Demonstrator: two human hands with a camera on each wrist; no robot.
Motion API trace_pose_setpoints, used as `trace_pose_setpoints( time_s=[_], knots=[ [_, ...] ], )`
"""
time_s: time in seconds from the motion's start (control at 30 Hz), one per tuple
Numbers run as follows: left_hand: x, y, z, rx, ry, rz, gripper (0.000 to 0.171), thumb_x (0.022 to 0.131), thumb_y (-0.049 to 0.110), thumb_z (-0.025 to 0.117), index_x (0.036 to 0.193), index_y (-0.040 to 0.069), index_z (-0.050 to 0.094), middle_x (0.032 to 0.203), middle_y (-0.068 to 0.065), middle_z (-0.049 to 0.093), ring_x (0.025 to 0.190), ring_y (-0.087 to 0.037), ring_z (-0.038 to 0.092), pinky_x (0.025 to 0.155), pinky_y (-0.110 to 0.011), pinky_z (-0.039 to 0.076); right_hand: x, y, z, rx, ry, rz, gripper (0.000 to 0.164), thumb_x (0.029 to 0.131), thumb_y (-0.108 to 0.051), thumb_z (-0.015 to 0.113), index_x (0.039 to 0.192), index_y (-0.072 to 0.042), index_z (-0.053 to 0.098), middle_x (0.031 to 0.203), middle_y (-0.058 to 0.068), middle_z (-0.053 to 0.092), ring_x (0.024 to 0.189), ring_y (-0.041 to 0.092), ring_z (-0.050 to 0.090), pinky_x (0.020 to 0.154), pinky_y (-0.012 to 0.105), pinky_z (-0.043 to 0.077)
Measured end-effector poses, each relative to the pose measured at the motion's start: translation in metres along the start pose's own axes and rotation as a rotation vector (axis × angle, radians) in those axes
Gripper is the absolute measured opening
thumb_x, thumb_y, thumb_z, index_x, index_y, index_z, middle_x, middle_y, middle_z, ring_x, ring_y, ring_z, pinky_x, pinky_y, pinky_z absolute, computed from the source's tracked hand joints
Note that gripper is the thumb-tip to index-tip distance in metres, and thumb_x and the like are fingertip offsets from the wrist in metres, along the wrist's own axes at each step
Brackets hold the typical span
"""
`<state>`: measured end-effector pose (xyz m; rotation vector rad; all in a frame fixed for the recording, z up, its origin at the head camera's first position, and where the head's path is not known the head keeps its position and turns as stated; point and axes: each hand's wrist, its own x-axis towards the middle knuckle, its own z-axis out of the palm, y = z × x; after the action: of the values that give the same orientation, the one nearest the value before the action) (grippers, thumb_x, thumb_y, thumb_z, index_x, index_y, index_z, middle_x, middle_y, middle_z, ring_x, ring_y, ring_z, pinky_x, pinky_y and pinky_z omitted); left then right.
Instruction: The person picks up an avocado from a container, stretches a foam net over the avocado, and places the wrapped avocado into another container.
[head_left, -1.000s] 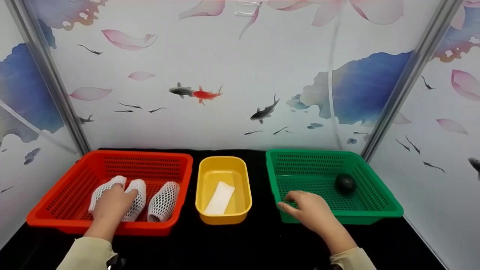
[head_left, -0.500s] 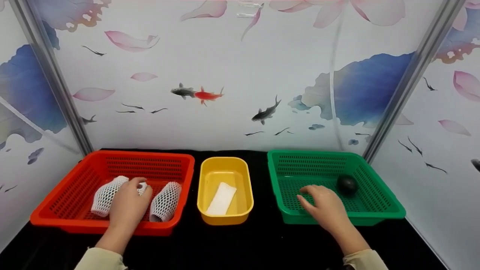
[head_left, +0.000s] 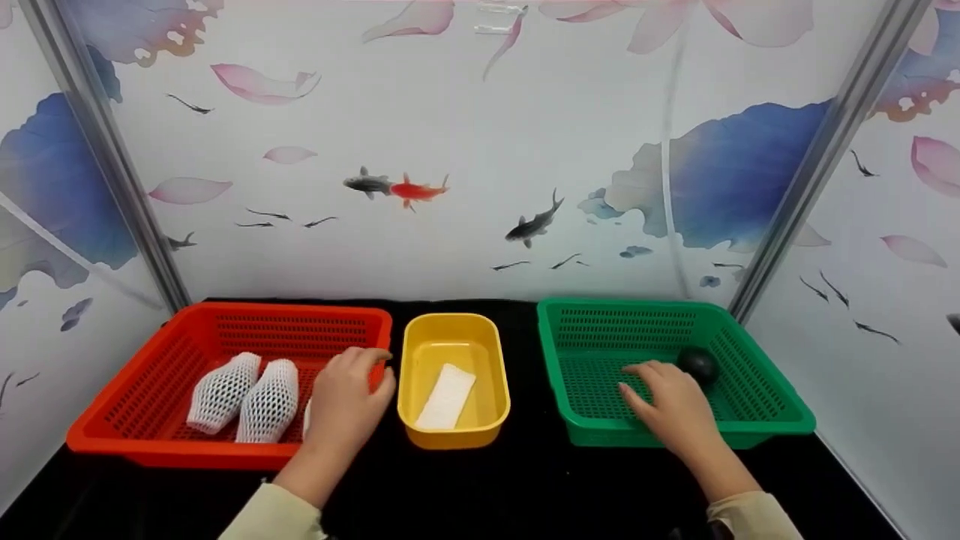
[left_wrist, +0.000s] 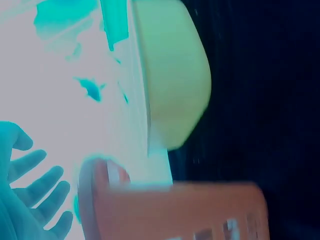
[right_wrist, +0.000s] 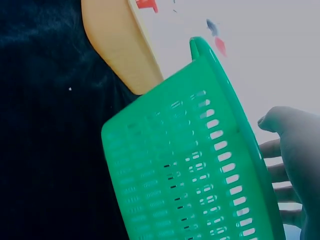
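Foam net sleeve (head_left: pixel 307 417), the third white one in the red basket (head_left: pixel 135 416), is almost wholly hidden under the left hand (head_left: pixel 343 397), which lies over the basket's right end at about seven o'clock of the head view; only a sliver of white mesh shows at the hand's left edge, and whether the curled fingers actually grip it I cannot tell. At about five o'clock the right hand (head_left: pixel 675 405) hovers inside the green basket (head_left: pixel 757 431) with fingers spread and relaxed, holding nothing, just beside the dark round fruit (head_left: pixel 698 364). Between the baskets, at six o'clock, sits the yellow tub (head_left: pixel 420 435), smooth glossy plastic with rounded corners, holding a flat white foam piece (head_left: pixel 446 396). Further left in the red basket two more net sleeves (head_left: pixel 247 394) lie side by side, soft, puffy and open-meshed. Both baskets are stiff perforated plastic with sloped walls, on a black cloth (head_left: pixel 525 487); behind stands a wall printed with fish and petals (head_left: pixel 480 150). The fruit looks smooth and round, so a glancing touch from spread fingers could roll it off towards the far corner. The sleeve is light and springy; a loose pinch might let it slip, or its mesh could snag on the basket's holes or rim.
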<state>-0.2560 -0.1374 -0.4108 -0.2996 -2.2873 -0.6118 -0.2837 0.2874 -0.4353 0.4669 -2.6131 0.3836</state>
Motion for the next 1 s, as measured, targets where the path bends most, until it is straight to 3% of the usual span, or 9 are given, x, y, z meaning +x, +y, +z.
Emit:
trace_pose_setpoints(
  time_s=[0.2, 0.37, 0.67, 0.77, 1.0],
  knots=[
    [0.003, 0.023, 0.026, 0.007, -0.089, 0.069, 0.015, 0.083, 0.019, 0.071, 0.095, 0.010, 0.072, 0.091, -0.006, 0.064, 0.080, -0.027, 0.060, 0.068, -0.043, 0.050, 0.000, 0.010, -0.002, 0.022, 0.006, 0.011, 0.025, 0.093, -0.023, 0.068, 0.112, -0.007, 0.069, 0.109, 0.011, 0.066, 0.102, 0.034, 0.060, 0.087, 0.054, 0.046],
    [0.004, 0.033, 0.042, -0.008, -0.189, 0.053, 0.014, 0.084, 0.020, 0.071, 0.095, 0.011, 0.072, 0.091, -0.005, 0.062, 0.080, -0.025, 0.060, 0.069, -0.041, 0.052, 0.000, 0.018, -0.004, 0.024, -0.010, 0.025, 0.026, 0.093, -0.023, 0.067, 0.113, -0.006, 0.068, 0.111, 0.013, 0.065, 0.104, 0.035, 0.059, 0.088, 0.055, 0.045],
    [0.001, 0.037, 0.068, -0.012, -0.515, -0.026, 0.023, 0.088, 0.022, 0.067, 0.105, 0.008, 0.069, 0.095, -0.008, 0.061, 0.083, -0.026, 0.061, 0.074, -0.043, 0.052, -0.005, 0.036, -0.012, 0.052, -0.051, 0.084, 0.031, 0.095, -0.024, 0.064, 0.117, -0.003, 0.066, 0.115, 0.017, 0.062, 0.107, 0.039, 0.057, 0.089, 0.057, 0.043],
    [0.000, 0.037, 0.076, -0.010, -0.546, -0.057, 0.024, 0.087, 0.022, 0.068, 0.106, 0.007, 0.068, 0.096, -0.010, 0.060, 0.085, -0.028, 0.060, 0.075, -0.044, 0.051, -0.007, 0.043, -0.014, 0.071, -0.056, 0.111, 0.034, 0.096, -0.027, 0.062, 0.119, -0.001, 0.065, 0.117, 0.019, 0.061, 0.108, 0.040, 0.056, 0.090, 0.057, 0.043],
    [-0.003, 0.031, 0.096, -0.001, -0.547, -0.131, 0.026, 0.085, 0.020, 0.069, 0.107, 0.006, 0.067, 0.101, -0.013, 0.058, 0.090, -0.031, 0.057, 0.077, -0.044, 0.050, -0.008, 0.057, -0.018, 0.082, -0.080, 0.190, 0.054, 0.098, -0.044, 0.054, 0.126, 0.001, 0.061, 0.126, 0.026, 0.056, 0.115, 0.045, 0.051, 0.093, 0.061, 0.039]
  ],
)
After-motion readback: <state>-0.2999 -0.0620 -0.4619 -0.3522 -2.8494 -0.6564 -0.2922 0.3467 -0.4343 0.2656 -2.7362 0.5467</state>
